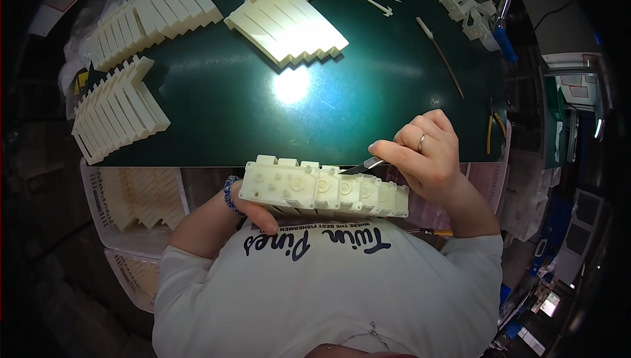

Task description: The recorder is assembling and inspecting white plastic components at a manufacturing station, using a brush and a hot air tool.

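A long cream plastic moulded part (305, 186) with a stepped edge and round bosses is held level in front of my chest. My left hand (259, 216) grips its left end from below; most of those fingers are hidden behind it. In my right hand (420, 154) is a craft knife (369, 164), pinched between thumb and fingers. Its dark blade points left and meets the part's upper edge near the middle; whether it cuts in I cannot tell.
On the green table (217, 121) are stacked cream parts (286, 26), more stacks (121, 108) at left, small sprue pieces (378, 3), a thin brown-handled stick (444, 59), yellow-handled pliers (490, 131) and a blue-handled tool (505, 36). A white basket (98, 203) of parts stands below left.
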